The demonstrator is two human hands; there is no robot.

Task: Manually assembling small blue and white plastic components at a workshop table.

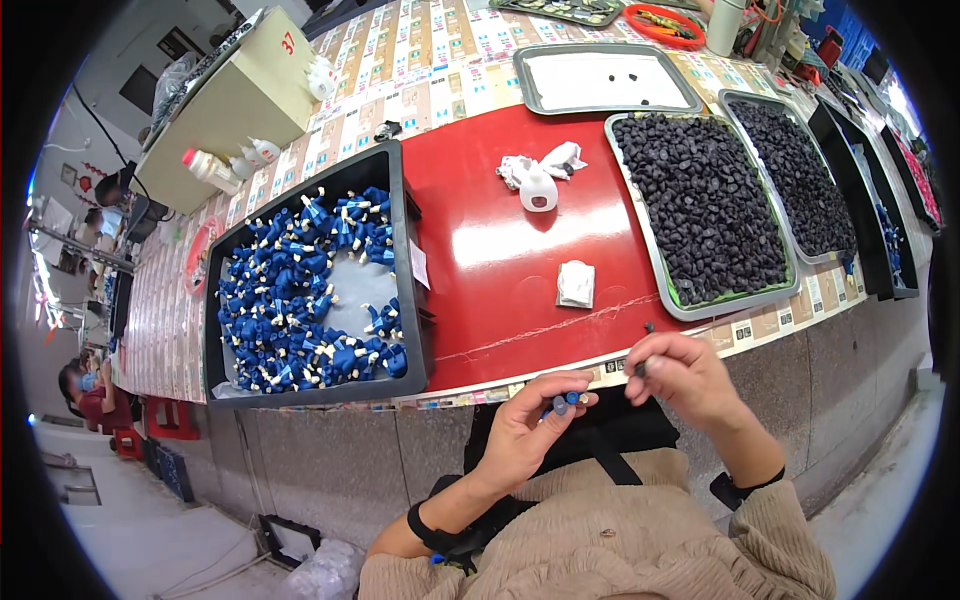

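Two hands busy just off the near edge of the red mat (480,290): left hand (525,425) pinches some small blue pieces (573,398) between thumb and fingers, right hand (695,385) fingertip-pinches a dark lump (641,369). Both look super light. Blue ones seem stiff, lump probably hard, maybe slippery; I'd grip each by its sides.

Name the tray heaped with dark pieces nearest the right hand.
The left heaped tray, just beyond the right hand; the right heaped tray sits farther off, beside it.
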